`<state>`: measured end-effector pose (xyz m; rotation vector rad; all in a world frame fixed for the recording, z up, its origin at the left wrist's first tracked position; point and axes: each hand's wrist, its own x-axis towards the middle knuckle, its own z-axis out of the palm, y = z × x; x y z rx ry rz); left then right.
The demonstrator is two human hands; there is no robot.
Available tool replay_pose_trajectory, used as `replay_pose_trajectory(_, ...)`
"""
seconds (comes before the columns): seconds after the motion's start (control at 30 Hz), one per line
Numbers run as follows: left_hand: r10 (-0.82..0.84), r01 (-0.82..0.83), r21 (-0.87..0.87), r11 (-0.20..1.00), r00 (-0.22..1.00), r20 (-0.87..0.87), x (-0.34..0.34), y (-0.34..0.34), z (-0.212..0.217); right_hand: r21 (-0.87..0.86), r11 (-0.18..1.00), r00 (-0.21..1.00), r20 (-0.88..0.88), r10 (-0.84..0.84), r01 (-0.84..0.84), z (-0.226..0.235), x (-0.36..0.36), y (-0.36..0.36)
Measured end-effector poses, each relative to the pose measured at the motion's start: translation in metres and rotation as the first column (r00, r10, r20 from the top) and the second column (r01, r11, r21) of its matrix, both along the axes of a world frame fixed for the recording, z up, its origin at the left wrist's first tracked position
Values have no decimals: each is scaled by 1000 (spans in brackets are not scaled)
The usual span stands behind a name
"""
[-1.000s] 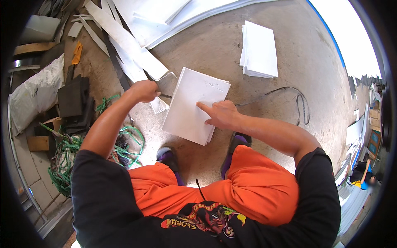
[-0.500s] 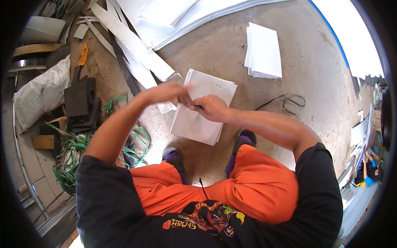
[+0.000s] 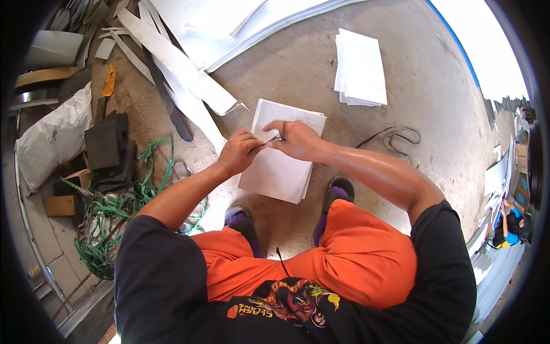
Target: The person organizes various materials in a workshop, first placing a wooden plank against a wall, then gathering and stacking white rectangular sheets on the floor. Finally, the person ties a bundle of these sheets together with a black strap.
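Note:
Above a stack of white sheets (image 3: 278,176) on the floor between my feet, my two hands nearly meet. A thin dark strip (image 3: 271,139) runs between their fingertips; its full length is hidden by the fingers. My left hand (image 3: 238,151) is closed, pinching one end of it. With the index finger curved over, my right hand (image 3: 298,140) grips the other end, and part of the strip shows against its fingers. Slightly uneven at its edges, the stack lies tilted under both hands.
A second white stack (image 3: 361,69) lies farther right, and a dark looped cord (image 3: 395,135) rests on the concrete. Long white offcuts (image 3: 177,63), green twine (image 3: 106,223), dark square pads (image 3: 106,140) and a white sack (image 3: 54,135) crowd the left. Another person (image 3: 509,226) is at far right.
My left hand has dropped from a blurred, raised position to beside the right and now pinches the dark strip. My right hand has turned slightly, its index finger lifted.

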<state>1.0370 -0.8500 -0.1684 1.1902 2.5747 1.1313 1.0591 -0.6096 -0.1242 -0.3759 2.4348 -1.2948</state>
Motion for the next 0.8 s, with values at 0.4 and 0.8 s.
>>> replay_pose_trajectory(0.4, 196, -605, 196, 772, 520, 832, 42, 29, -29, 45, 997, 998, -6, -60, 60, 49, 20, -24)
replay_pose_trajectory(0.8, 181, -644, 126, 754, 388, 904, 46, 35, -32, 153, 916, 928, 107, 358, -371, 8, -59, -67)
